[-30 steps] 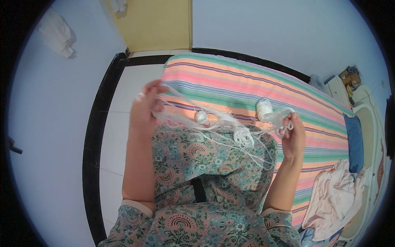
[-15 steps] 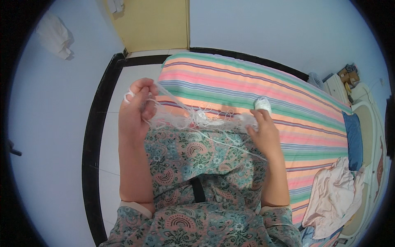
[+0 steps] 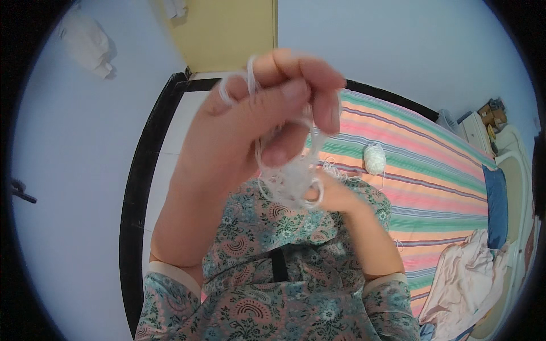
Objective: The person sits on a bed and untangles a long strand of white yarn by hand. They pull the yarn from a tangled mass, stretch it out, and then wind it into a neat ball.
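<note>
My left hand is raised large in front of the head view, its thumb and fingers closed on white yarn. Loops of the strand run round its fingers, and a loose tangle hangs below them. Behind and below that tangle, my right hand reaches in from the right. Yarn and blur hide its fingertips, so I cannot tell what it grips. A white ball of yarn lies on the striped bed to the right. More loose loops lie between the ball and my left hand.
The bed, with its striped sheet, stretches ahead and to the right. A pale crumpled cloth and a blue pillow lie near the headboard. White drawers stand at the far right. A wall rises on the left.
My left hand has come up and rightward, much nearer the camera, lifting the tangle. My right hand has moved left, away from the ball, to beneath the hanging yarn.
</note>
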The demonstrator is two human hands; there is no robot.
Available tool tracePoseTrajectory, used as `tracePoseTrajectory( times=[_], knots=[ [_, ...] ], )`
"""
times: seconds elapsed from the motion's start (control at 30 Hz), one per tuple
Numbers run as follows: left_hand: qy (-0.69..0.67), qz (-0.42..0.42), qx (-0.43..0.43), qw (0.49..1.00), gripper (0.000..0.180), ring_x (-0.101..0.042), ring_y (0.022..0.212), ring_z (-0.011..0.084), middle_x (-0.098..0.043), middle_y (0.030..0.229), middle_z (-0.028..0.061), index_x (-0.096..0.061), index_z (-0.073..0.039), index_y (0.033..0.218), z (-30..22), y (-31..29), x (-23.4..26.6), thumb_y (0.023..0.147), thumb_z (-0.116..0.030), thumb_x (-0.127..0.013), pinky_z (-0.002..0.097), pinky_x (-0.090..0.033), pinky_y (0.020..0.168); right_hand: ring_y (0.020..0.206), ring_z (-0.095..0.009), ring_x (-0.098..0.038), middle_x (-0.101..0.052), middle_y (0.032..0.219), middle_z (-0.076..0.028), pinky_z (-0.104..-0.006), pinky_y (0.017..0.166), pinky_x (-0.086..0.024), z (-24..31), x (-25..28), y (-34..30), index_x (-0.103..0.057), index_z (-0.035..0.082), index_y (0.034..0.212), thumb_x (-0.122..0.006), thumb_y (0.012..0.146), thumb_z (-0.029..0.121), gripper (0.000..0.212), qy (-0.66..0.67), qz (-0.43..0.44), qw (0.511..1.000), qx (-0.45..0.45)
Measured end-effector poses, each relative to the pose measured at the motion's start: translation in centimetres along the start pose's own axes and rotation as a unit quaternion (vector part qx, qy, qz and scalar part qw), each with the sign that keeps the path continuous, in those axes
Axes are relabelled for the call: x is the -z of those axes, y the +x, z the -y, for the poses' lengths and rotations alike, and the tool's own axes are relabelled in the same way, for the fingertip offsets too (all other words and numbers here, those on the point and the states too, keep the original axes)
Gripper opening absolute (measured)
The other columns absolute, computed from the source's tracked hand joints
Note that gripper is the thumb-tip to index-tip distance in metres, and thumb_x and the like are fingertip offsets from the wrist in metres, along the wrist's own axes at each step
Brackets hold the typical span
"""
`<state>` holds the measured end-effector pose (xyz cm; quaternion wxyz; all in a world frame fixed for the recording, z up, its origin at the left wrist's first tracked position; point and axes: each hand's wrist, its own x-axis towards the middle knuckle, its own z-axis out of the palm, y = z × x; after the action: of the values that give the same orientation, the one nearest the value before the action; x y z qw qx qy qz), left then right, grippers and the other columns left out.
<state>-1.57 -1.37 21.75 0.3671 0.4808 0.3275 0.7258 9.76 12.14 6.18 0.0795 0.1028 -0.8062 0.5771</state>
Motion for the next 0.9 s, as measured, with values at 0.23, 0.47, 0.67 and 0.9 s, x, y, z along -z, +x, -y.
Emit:
tracePoseTrajectory(
  times=[0.23,0.47,0.67,0.9],
  knots=[
    [0.132,0.0,0.085,0.988,0.021,-0.054,0.079,0.0108,-0.059,0.091,0.0054,-0.054,-0.005,0.107,3.3,0.7,4.4,0.09,-0.014,-0.044,0.0219,-0.044,0.069,0.059,-0.008,-0.044,-0.046,0.064,0.001,-0.0263,0.063,-0.042,5.4,13.4,-11.9,-0.051,0.002,0.102,-0.049,0.089,0.023,0.024,0.327,-0.41,0.851,0.015],
    [0.279,0.015,0.238,0.93,0.021,-0.054,0.094,0.0135,-0.058,0.101,0.0038,-0.055,-0.004,0.105,13.3,-0.1,6.5,0.089,-0.014,-0.047,0.0279,-0.043,0.08,0.052,-0.007,-0.026,-0.029,0.059,0.004,-0.021,0.053,-0.031,9.5,16.9,-17.1,-0.051,0.004,0.099,-0.041,0.094,0.02,0.02,0.241,-0.612,0.748,0.087],
    [0.505,0.089,0.202,0.834,0.029,-0.052,0.104,0.0261,-0.055,0.108,0.0137,-0.052,-0.004,0.11,22.6,-3.4,7.6,0.083,-0.013,-0.053,0.0369,-0.043,0.085,0.055,-0.008,-0.029,-0.033,0.064,0.003,-0.0223,0.057,-0.034,9.0,13.3,-12.4,-0.047,0.0,0.109,-0.036,0.095,0.017,0.024,0.269,-0.536,0.8,0.017],
    [0.613,0.061,0.205,0.761,0.042,-0.05,0.107,0.0311,-0.049,0.119,0.011,-0.046,-0.008,0.12,28.6,-2.7,7.3,0.079,-0.009,-0.053,0.0407,-0.041,0.087,0.063,-0.01,-0.037,-0.042,0.08,-0.004,-0.0244,0.062,-0.037,15.2,17.1,-14.9,-0.04,-0.001,0.123,-0.037,0.093,0.018,0.035,0.233,-0.512,0.818,0.121]
  ],
)
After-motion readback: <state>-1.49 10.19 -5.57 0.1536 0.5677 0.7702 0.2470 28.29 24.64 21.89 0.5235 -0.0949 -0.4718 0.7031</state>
